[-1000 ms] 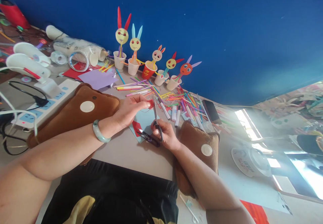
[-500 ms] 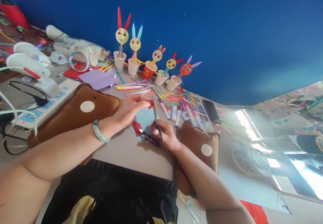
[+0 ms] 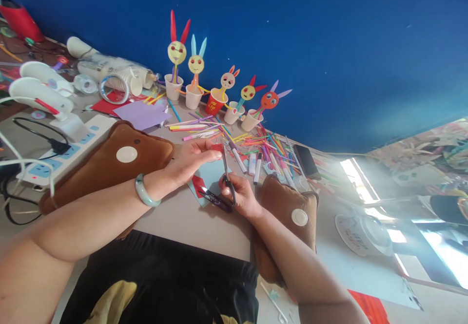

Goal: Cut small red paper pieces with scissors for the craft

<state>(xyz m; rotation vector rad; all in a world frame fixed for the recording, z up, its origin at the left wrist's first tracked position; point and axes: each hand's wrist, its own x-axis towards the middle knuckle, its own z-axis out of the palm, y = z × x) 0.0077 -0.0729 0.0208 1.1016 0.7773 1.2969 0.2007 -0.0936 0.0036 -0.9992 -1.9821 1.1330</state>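
Note:
Between the thumb and fingers of my left hand (image 3: 192, 158) is pinched a small piece of red paper (image 3: 217, 147). My right hand (image 3: 241, 195) grips black-handled scissors (image 3: 229, 182), their blades pointing up beside the red paper. Whether the blades touch the paper I cannot tell. Below my hands lies a light blue sheet (image 3: 210, 170) with a red scrap (image 3: 198, 186) on it. A second pair of dark-handled scissors (image 3: 215, 200) rests there, its tips over the scrap.
Paper cups with rabbit-faced figures (image 3: 215, 102) line the blue wall. Coloured sticks (image 3: 197, 125) and markers (image 3: 258, 168) lie scattered before them. Brown cushions (image 3: 98, 168) flank my arms. A power strip (image 3: 66, 151) with cables is at left, a phone (image 3: 306, 161) at right.
My left thumb and the red paper have shifted slightly against the scissor blades. My right hand stays in nearly the same place.

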